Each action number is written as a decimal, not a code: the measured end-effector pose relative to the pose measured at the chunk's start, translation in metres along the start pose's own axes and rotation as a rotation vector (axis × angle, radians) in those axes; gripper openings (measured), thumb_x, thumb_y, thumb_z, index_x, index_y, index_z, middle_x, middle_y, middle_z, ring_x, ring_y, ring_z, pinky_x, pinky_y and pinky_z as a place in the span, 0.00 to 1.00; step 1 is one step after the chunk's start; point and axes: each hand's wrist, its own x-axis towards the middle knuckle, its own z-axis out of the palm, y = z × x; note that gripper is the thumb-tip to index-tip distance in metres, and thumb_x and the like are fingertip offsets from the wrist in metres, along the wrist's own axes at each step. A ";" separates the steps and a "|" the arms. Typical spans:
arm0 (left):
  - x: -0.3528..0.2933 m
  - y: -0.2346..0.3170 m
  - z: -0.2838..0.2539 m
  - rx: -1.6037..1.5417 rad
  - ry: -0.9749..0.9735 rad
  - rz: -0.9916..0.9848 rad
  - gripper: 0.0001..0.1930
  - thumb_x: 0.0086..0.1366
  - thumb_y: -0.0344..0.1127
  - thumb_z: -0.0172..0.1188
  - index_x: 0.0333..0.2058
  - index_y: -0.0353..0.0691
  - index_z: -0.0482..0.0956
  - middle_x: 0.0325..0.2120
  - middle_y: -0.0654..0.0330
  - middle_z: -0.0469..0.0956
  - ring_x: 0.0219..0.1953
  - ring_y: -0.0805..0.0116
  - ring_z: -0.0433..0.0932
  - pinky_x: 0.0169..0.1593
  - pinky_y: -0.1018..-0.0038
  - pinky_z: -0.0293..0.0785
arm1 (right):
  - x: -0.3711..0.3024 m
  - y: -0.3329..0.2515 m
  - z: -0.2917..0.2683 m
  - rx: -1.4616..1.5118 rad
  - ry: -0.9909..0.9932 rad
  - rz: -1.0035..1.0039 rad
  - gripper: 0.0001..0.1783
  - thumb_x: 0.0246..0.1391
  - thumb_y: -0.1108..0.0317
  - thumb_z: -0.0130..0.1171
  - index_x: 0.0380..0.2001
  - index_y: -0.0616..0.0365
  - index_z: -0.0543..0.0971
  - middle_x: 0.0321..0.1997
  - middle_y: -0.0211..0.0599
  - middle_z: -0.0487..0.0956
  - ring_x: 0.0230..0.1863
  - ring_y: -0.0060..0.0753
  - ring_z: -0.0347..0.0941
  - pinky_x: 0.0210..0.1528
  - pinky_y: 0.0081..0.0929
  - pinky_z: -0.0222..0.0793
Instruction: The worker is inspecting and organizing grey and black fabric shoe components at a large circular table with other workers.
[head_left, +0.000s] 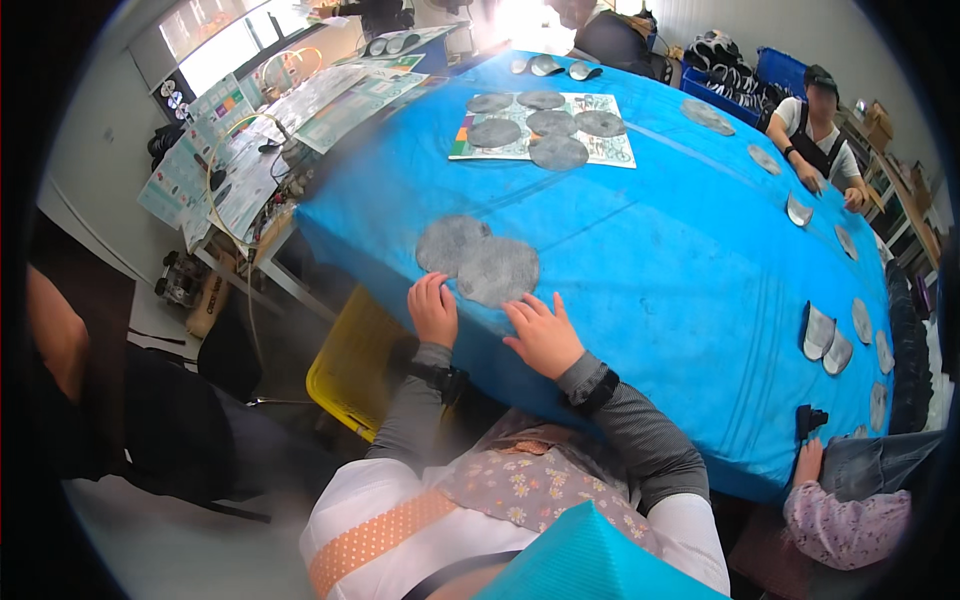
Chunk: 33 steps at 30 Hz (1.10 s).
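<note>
Two grey rounded felt-like pieces lie overlapping near the front edge of the blue-covered table (640, 300). The left grey piece (448, 243) is partly beneath or beside the right grey piece (503, 270); which one is on top is hard to tell. My left hand (433, 312) rests at the near edge of the pair, fingers stretched out and close together, tips at the left piece. My right hand (545, 335) lies at the lower right of the right piece, fingers spread, fingertips at its edge. Neither hand grips anything visible.
A printed board (600, 152) with several grey ovals lies farther back. More grey pieces line the right side, near a seated co-worker (815, 130) and another person's sleeved arm (840, 520). A yellow crate (345, 365) stands below the table's left edge.
</note>
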 end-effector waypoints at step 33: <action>-0.018 -0.006 0.035 -0.261 0.245 0.023 0.08 0.65 0.30 0.45 0.37 0.33 0.70 0.39 0.51 0.71 0.43 0.54 0.69 0.49 0.62 0.63 | -0.010 0.055 -0.040 0.261 0.761 0.213 0.10 0.40 0.76 0.57 0.30 0.55 0.74 0.36 0.37 0.75 0.40 0.44 0.70 0.41 0.38 0.64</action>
